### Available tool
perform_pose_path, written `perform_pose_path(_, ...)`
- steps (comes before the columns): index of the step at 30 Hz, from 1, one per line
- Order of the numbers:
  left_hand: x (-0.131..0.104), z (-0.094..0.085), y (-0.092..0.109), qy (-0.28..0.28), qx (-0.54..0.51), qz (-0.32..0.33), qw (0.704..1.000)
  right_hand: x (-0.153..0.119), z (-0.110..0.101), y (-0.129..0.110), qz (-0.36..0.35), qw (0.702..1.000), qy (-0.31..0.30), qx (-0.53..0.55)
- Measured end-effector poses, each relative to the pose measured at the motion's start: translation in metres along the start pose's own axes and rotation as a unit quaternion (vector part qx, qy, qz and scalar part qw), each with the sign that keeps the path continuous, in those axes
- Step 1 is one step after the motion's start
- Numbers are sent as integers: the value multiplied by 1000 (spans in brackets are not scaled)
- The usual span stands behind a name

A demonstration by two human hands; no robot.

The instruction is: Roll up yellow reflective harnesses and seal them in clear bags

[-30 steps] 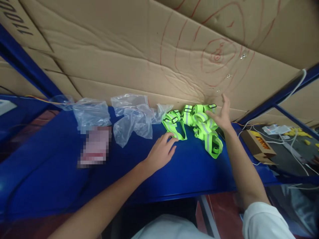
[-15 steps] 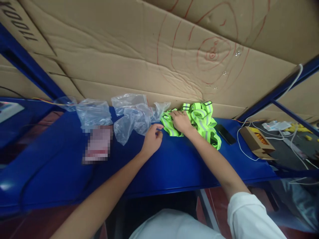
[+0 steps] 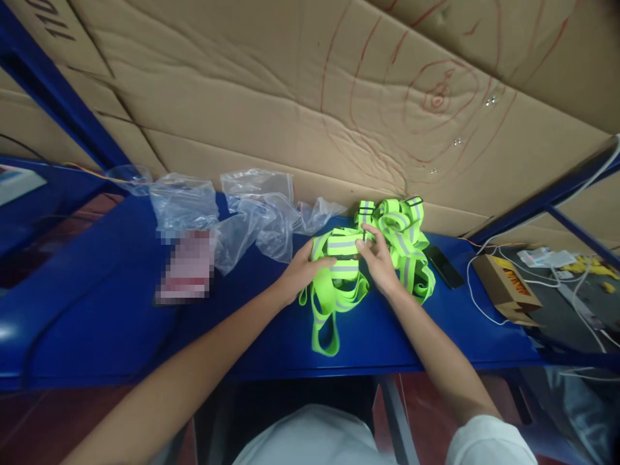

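Observation:
A bundle of neon-green straps with grey reflective stripes (image 3: 343, 268) is lifted over the blue table, a loop hanging from its lower side. My left hand (image 3: 301, 270) grips its left side, thumb across the front. At its upper right, my right hand (image 3: 380, 259) has thumb and index finger closed on the strap near a black buckle. More green straps (image 3: 404, 239) lie in a heap behind and to the right of my right hand.
Clear plastic bags (image 3: 264, 216) lie along the cardboard wall (image 3: 217, 84), a blurred pink packet (image 3: 186, 268) at left. Right of the heap are a black phone (image 3: 445, 267), white cables and an open cardboard box (image 3: 506, 284). The blue table's front edge (image 3: 310, 373) runs below my hands.
My left hand has moved from beside the straps to grip them. A green bundle has come toward me, off the pile, between both hands. The camera view has shifted slightly.

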State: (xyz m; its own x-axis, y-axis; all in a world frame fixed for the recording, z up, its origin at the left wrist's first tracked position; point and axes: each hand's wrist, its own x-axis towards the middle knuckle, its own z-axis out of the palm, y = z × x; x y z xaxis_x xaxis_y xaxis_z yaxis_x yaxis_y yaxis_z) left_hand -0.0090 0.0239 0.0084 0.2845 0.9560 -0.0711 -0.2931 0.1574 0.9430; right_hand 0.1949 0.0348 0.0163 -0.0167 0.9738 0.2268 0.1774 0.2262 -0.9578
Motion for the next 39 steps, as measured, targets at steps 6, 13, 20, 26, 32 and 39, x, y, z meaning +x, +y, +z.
perform_pose_path(6,6,-8,-5,-61,-79,-123,987,-7,-1,25,15,999,36,-23)
perform_pose_path(13,5,-2,-5,-18,-93,-76,993,-13,-11,10,-64,984,68,-149)
perform_pose_path(20,5,0,3,32,-115,-78,990,-14,-14,-3,71,996,-43,-32)
perform_pose_path(26,19,-16,2,165,-8,-67,984,-8,-25,-7,173,971,60,154)
perform_pose_path(32,6,-14,-2,143,376,213,890,-11,-9,-7,172,967,65,177)
perform_pose_path(39,-12,1,-2,-26,457,251,853,-20,-1,-2,135,982,30,127)
